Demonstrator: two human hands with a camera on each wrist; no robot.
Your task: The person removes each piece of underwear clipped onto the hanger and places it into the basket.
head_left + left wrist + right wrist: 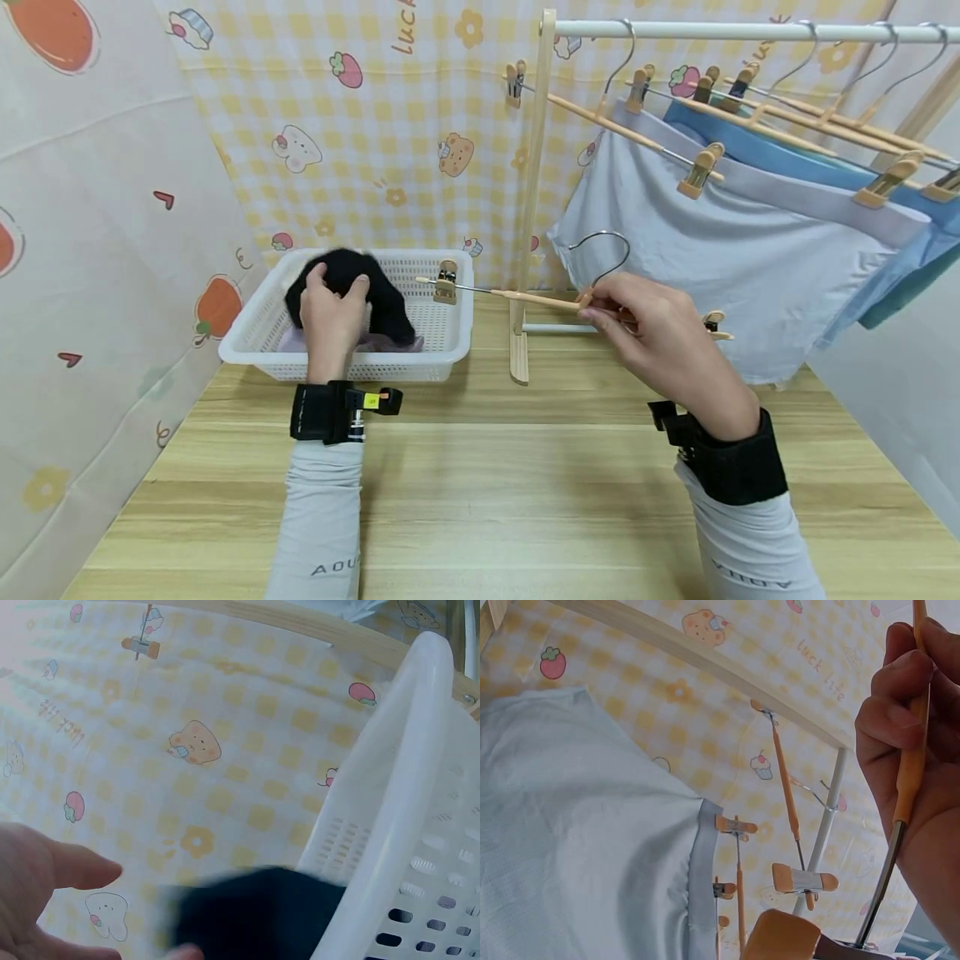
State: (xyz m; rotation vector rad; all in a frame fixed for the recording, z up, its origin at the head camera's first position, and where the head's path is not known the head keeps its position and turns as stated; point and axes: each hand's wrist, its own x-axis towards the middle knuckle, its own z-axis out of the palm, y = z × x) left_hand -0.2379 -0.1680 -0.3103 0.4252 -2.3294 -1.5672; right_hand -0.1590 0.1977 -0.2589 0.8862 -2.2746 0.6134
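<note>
My right hand (660, 333) pinches a clip hanger (543, 302) near the base of its metal hook. The bar is light wood-coloured, with a clip at either end and no garment in them. In the right wrist view, the fingers curl round the hanger's bar (911, 769). At the left, my left hand (333, 312) is over a bunched black cloth (386, 304) in a white basket (461, 333). Its thumb and fingers look spread apart beside the cloth, which is blurred in the left wrist view. Some fingertips are hidden. Pale purple fabric (382, 343) lies beneath the black cloth.
A rack with a white rail (705, 31) and wooden posts stands at the back right. An unused-looking hanger (637, 132) and several hangers with light grey shorts (675, 225) and blue garments (780, 154) hang from it. A patterned curtain (405, 125) stands behind the wooden tabletop (480, 500).
</note>
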